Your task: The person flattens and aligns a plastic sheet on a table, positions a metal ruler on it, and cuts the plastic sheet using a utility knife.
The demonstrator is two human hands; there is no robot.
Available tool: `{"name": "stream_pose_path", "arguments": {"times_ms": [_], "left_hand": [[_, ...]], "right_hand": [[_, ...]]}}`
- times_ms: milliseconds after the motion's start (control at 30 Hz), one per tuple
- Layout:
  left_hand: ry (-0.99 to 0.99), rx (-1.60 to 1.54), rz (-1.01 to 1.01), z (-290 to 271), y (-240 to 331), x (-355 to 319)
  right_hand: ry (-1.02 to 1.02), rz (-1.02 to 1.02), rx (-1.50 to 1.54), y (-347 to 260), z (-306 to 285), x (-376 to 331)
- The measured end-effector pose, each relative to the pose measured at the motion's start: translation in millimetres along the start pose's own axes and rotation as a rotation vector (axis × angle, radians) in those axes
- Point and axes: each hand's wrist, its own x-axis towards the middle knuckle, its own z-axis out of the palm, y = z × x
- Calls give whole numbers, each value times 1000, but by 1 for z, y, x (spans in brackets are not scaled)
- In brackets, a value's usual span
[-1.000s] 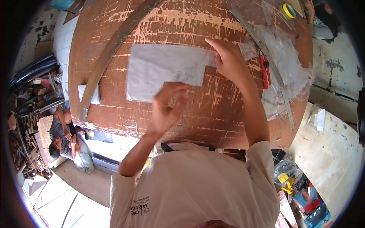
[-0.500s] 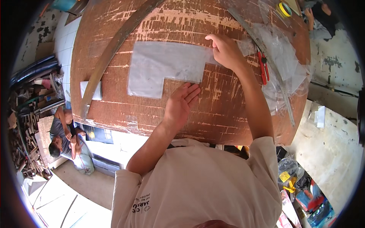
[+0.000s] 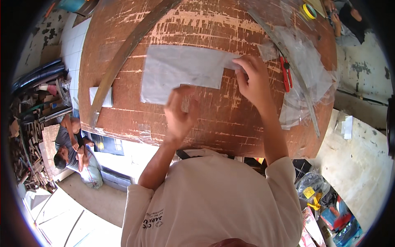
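A translucent grey plastic sheet with a stepped outline lies flat on the brown worn wooden tabletop. At its lower edge is my left hand, its fingertips smeared by motion, with the thumb apart from the bent fingers. My right hand is at the narrow right end of the sheet. Its index fingertip reaches that end, and a gap shows between finger and thumb. Whether either hand presses on the sheet I cannot tell.
A red cutter knife lies right of my right hand, beside a long thin metal strip and crumpled clear plastic. A dark strip crosses the left side over a small pale pad. Yellow tape sits far right. Another person sits left.
My right hand has drawn back toward me and curled around near the sheet's right end. My left hand has shifted left, its fingers now bent at the sheet's lower edge.
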Motion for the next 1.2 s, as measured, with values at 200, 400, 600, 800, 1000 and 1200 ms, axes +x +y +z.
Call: {"name": "stream_pose_path", "arguments": {"times_ms": [200, 400, 600, 800, 1000, 1200], "left_hand": [[370, 675, 410, -76, -58, 66], [109, 590, 314, -106, -92, 88], [131, 556, 420, -104, -102, 90], [160, 528, 443, -102, -100, 90], [155, 545, 460, -101, -97, 92], [136, 585, 431, -102, -95, 91]], "right_hand": [[339, 285, -25, 3, 11, -60], [391, 357, -91, 8, 28, -80], [350, 336, -164, 12, 35, -80], [335, 337, -184, 12, 35, -81], [315, 342, -203, 11, 35, -80], [183, 225, -281, -5, 29, -72]]}}
